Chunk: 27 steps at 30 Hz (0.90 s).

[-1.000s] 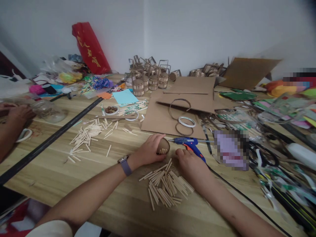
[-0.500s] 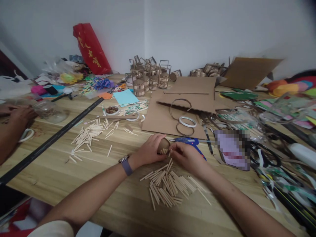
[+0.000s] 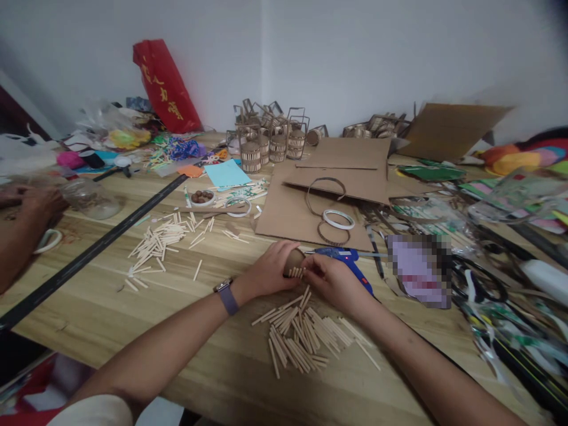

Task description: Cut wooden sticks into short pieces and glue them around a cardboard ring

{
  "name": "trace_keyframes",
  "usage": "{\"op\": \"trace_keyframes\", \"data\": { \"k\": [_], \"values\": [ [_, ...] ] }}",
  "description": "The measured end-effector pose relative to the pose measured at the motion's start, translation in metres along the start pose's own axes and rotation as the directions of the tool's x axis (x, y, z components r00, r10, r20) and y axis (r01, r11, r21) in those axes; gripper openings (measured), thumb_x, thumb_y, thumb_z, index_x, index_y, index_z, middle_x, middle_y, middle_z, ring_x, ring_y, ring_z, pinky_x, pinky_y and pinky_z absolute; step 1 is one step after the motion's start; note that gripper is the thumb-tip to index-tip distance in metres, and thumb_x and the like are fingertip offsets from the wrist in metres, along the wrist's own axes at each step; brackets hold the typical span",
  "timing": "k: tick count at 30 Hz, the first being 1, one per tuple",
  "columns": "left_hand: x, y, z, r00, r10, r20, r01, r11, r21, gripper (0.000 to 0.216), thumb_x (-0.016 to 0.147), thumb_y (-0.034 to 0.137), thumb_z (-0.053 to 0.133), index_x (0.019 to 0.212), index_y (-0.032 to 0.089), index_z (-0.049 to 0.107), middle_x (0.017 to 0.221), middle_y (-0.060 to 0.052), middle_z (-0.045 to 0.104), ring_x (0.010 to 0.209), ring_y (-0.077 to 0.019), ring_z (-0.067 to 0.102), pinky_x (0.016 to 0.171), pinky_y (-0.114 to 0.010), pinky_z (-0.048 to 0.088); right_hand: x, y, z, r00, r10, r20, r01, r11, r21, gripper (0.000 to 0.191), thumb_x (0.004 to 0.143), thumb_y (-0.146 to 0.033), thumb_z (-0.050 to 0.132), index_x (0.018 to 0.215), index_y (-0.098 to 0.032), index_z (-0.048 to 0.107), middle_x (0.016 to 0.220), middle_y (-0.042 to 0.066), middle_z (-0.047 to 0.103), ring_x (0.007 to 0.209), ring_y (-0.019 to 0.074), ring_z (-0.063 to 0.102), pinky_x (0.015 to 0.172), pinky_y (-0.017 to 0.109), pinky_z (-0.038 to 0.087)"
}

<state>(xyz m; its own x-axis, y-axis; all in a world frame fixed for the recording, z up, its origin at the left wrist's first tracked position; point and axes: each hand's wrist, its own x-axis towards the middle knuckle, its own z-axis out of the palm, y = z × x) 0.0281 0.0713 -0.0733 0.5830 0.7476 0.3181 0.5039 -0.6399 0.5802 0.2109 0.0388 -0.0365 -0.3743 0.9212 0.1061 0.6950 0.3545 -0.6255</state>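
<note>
Single head-mounted view. The camera sits above the near edge of the surface (image 3: 208, 373) and faces forward and down across it to the far edge and the white wall (image 3: 355, 53). Both forearms enter from the bottom of the frame. The left hand (image 3: 270, 271) and right hand (image 3: 335, 284) meet on a cardboard roll (image 3: 294, 259) just below frame centre, close to the lens. The surface's left and right ends run out of frame.
</note>
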Motion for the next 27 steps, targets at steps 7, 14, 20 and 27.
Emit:
{"op": "trace_keyframes", "data": {
  "k": [7,14,20,27],
  "values": [
    [0.000,0.000,0.000,1.000,0.006,-0.002,-0.006,1.000,0.001,0.072,0.069,0.027,0.071,0.133,0.017,0.039,0.132,-0.016,0.047,0.125,-0.0296,0.043,0.106,-0.048,0.035,0.000,0.003,0.004,1.000,-0.010,-0.018,0.009,1.000,-0.017,0.012,0.080,-0.011,0.050,0.082,-0.018,0.060,0.078,0.004,0.067,0.071,0.0168,0.060,0.063,0.025,0.042],
    [0.001,0.000,0.001,1.000,0.003,-0.003,-0.003,1.000,0.024,0.072,0.069,0.030,0.071,0.133,0.017,0.039,0.132,-0.016,0.047,0.124,-0.0298,0.044,0.105,-0.048,0.037,0.000,0.005,0.008,0.999,-0.029,-0.032,0.029,0.999,-0.026,0.013,0.081,-0.008,0.050,0.083,-0.018,0.059,0.080,0.004,0.067,0.074,0.0177,0.061,0.066,0.026,0.043],
    [0.000,0.000,0.001,1.000,0.019,-0.016,-0.019,1.000,0.020,0.070,0.071,0.029,0.071,0.132,0.015,0.040,0.132,-0.016,0.047,0.125,-0.0294,0.043,0.106,-0.047,0.036,-0.002,0.008,0.010,0.998,-0.048,-0.044,0.047,0.998,-0.033,0.013,0.083,-0.009,0.049,0.085,-0.018,0.058,0.081,0.005,0.068,0.075,0.0181,0.061,0.067,0.027,0.043],
    [0.000,0.000,0.001,1.000,0.022,-0.010,-0.022,1.000,0.014,0.071,0.070,0.029,0.073,0.131,0.012,0.040,0.131,-0.017,0.048,0.125,-0.0296,0.043,0.106,-0.046,0.036,-0.006,0.010,0.014,0.996,-0.049,-0.072,0.046,0.998,-0.042,0.012,0.084,-0.012,0.049,0.088,-0.017,0.059,0.085,0.006,0.067,0.077,0.0189,0.061,0.069,0.029,0.044]
  ]
}}
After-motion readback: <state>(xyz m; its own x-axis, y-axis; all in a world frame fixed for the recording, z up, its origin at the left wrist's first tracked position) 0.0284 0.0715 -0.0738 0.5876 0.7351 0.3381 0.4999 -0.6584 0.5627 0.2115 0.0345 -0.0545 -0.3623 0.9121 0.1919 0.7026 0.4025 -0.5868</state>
